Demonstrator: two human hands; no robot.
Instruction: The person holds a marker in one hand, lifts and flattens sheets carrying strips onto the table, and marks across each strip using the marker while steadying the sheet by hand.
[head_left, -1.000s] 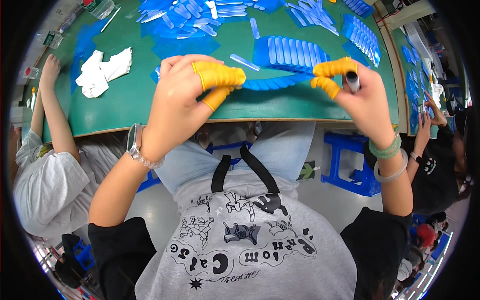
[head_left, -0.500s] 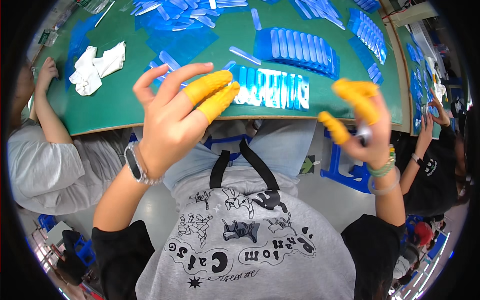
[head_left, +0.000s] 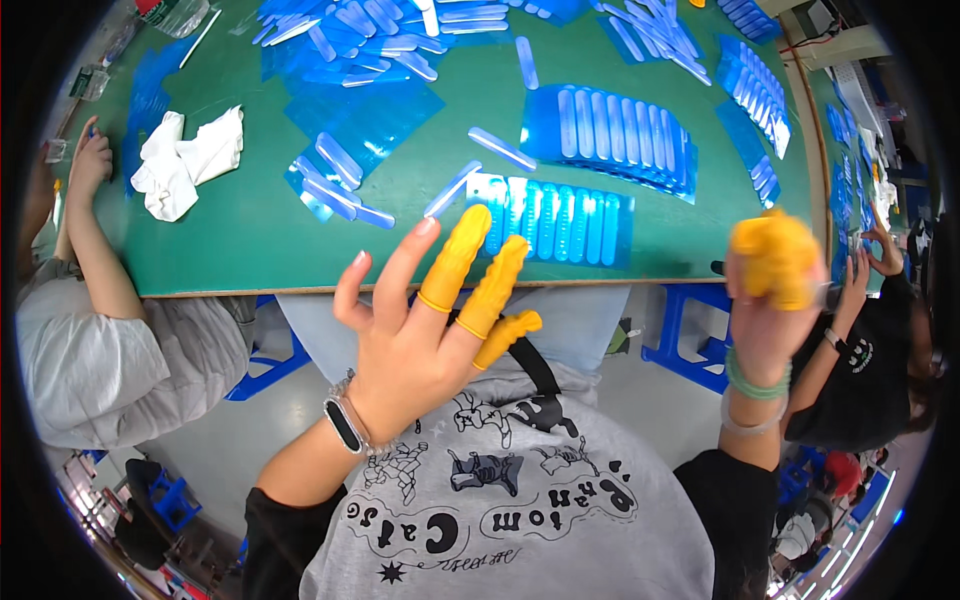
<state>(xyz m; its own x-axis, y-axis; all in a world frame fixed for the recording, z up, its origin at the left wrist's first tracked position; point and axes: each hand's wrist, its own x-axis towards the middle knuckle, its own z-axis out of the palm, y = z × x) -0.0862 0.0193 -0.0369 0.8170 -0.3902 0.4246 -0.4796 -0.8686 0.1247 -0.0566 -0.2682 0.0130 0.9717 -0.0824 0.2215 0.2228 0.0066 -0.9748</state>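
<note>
Positioning seems underway: translucent blue ridged plastic sheet (head_left: pixel 575 225) lies on the green bench (head_left: pixel 250 245), spread, empty left hand (head_left: pixel 410 360) at its corner; blurred right hand (head_left: pixel 775 280), grip unclear; next calls for edge control

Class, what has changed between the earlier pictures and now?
The blue sheet, earlier held between the left hand and the right hand, lies flat on the table. The right hand let go and moved rightward; the left loosened its pinch and spread open by the sheet's near left corner. The white cloth and stacked blue sheets stayed put.
</note>
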